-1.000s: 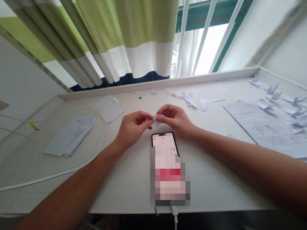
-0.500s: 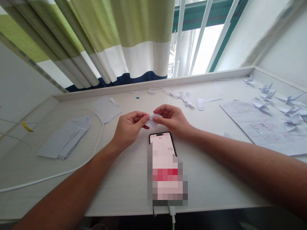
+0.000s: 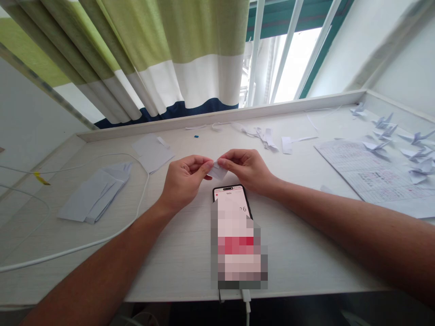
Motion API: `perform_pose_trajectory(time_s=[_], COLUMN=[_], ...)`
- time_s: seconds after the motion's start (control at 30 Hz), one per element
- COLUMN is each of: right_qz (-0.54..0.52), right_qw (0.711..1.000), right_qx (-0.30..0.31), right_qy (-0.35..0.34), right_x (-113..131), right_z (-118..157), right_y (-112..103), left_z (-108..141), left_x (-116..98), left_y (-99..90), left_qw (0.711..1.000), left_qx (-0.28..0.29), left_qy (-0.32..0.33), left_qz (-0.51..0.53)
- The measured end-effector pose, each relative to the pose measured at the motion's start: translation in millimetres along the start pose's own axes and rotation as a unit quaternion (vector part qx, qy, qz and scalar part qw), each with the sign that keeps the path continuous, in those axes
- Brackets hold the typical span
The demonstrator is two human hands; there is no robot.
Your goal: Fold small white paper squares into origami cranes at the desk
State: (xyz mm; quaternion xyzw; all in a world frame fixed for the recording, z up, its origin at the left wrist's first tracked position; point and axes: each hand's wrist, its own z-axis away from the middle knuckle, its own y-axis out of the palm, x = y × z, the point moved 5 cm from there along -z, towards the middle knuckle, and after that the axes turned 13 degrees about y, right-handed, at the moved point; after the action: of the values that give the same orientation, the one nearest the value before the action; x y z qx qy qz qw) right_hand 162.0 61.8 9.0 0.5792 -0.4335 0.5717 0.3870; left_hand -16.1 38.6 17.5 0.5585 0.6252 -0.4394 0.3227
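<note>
A small folded piece of white paper [image 3: 218, 172] is pinched between my two hands, above the far end of a phone. My left hand [image 3: 186, 180] grips its left edge between thumb and forefinger. On the opposite edge, the thumb and fingers of my right hand [image 3: 247, 166] are closed. My fingers cover the paper's upper part, so its exact folds are hard to make out. Just below lies the phone [image 3: 234, 199], its screen lit and mostly blurred out, with a white cable [image 3: 246, 299] at its near end.
Folded paper cranes [image 3: 384, 131] stand at the right, several on a written sheet [image 3: 353, 174]. Paper scraps [image 3: 267, 139] lie at the back. Paper stacks [image 3: 97, 192] and a looping white cord [image 3: 144, 190] occupy the left. A raised ledge [image 3: 190, 118] borders the table's far side.
My fingertips have shifted slightly on the paper, and more of its lower part shows between them. The whole view has moved a little. Both hands keep their pinch.
</note>
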Motion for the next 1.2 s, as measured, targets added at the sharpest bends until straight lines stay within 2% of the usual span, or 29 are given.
perform_pose_trajectory(time_s=[0.2,0.37,0.63,0.93,1.2], right_qz=[-0.018,-0.034,-0.029,-0.044,-0.049], right_qw=[1.000,0.998,0.999,0.998,0.997], right_qx=[0.018,0.032,0.016,0.027,0.030], right_qy=[0.014,0.035,0.022,0.042,0.044], right_x=[-5,-6,-6,-12,-10], right_z=[-3,-3,-3,-7,-8], right_y=[1,3,2,1,-1], left_z=[-1,-3,-3,-3,-3], left_x=[5,5,4,7,5], left_y=[0.4,-3.0,-1.1,-0.2,-1.8], left_qw=[0.999,1.000,0.999,0.999,0.999], left_qx=[-0.001,-0.007,-0.007,-0.006,-0.011], left_qy=[-0.028,-0.009,0.002,-0.027,0.004], left_qz=[0.025,0.023,0.031,0.044,0.030])
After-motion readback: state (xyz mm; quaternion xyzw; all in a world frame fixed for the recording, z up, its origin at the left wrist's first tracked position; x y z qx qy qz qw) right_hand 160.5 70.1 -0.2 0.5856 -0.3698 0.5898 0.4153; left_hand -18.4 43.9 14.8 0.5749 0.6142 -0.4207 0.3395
